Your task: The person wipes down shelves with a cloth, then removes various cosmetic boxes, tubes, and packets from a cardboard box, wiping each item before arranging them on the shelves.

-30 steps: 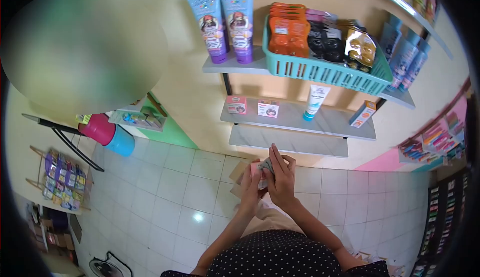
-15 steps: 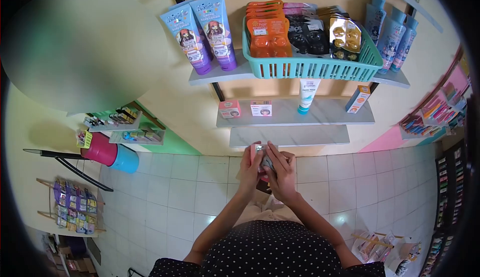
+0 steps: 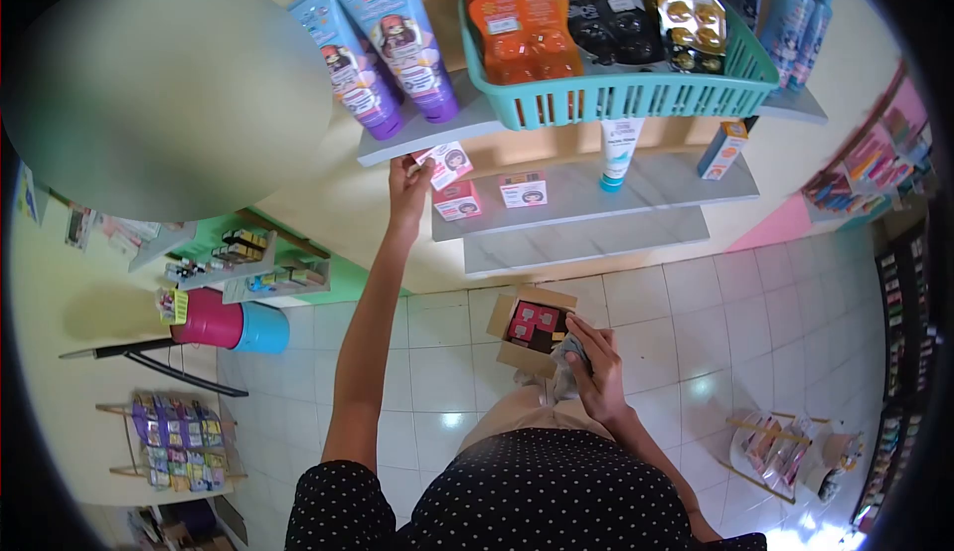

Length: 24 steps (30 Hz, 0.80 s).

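My left hand (image 3: 407, 193) is raised to the left end of the middle shelf, its fingers pinched on a small pink-and-white box (image 3: 452, 161). That box is tilted and overlaps the top of a similar pink box (image 3: 457, 202) standing on the shelf. A second pink-and-white box (image 3: 524, 190) stands to the right of it. Lower down, my right hand (image 3: 600, 367) is closed around a crumpled grey cloth (image 3: 570, 354). Beside that hand, an open cardboard carton (image 3: 524, 357) holds several dark pink boxes (image 3: 535, 318).
Above, a grey shelf (image 3: 429, 134) bears blue-purple tubes (image 3: 393, 34) and a teal basket (image 3: 616, 100) of sachets. A white tube (image 3: 617, 154) and an orange-white box (image 3: 722, 151) stand on the middle shelf (image 3: 656, 183). Pink and blue buckets (image 3: 262, 327) sit left.
My hands have parted. The left one has gone up to the shelf with the small box, while the right has moved slightly right and down with the cloth. The carton is now uncovered.
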### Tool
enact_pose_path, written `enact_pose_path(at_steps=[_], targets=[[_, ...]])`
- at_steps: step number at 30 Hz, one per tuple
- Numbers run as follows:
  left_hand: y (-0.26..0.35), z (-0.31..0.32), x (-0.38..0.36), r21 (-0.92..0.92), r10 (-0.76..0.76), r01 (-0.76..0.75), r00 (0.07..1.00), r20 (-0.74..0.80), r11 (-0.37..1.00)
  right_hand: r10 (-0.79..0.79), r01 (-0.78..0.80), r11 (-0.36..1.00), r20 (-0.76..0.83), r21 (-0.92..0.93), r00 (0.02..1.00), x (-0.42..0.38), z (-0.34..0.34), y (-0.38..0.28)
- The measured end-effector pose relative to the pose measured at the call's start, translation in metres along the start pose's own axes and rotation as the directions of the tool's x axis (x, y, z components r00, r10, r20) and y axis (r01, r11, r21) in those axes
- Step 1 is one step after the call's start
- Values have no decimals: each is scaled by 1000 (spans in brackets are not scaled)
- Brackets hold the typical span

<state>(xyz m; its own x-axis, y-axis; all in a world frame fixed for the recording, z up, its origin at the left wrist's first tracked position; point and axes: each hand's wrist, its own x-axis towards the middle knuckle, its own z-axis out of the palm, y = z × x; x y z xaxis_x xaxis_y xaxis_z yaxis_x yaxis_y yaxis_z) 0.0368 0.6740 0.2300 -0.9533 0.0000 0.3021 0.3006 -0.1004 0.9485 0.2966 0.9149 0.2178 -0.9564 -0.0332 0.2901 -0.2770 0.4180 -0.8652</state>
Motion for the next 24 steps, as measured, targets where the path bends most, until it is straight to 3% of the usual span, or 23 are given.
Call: enact_pose_path(at_steps=[2,3,5,7,9,14,16,19,22,24], targets=[[-14,-5,12,73,87,-91,994,60,993,22,-23,1000,-16,-5,1000,-2,-1,0],[-2,2,10,229,23,-23,1000,-1,973,35,-35,999,-16,-3,999,-3,-1,0],[-8,-7,20,371,-41,32,999,17,928,49,-49,999,-41,1,998,-5,-1,-2],[-14,-14,27,332,-35,14,998,55,943,58,-57,998,-56,11,997,-7,-1,-1],[-15,-17,33,421,-25,-43,988,154,906,68,-68,998,-54,-6,996,-9,0,1],[-5,-2,24,409,6,-57,992,124,911,82,-83,997,-61,-8,995,-10,0,1],[-2,0,24,602,-6,-100,985,171,792,89,-90,996,-61,-15,994,-10,0,2],[-9,-7,25,679,1,-175,969,249,713,98,-98,995,-59,12,993,-10,0,2],[-17,-12,22,631,40,-235,951,307,740,95,-94,995,-68,25,993,-10,0,3],[-19,-13,18,627,-5,-180,960,282,758,107,-106,994,-74,22,991,-11,0,5]])
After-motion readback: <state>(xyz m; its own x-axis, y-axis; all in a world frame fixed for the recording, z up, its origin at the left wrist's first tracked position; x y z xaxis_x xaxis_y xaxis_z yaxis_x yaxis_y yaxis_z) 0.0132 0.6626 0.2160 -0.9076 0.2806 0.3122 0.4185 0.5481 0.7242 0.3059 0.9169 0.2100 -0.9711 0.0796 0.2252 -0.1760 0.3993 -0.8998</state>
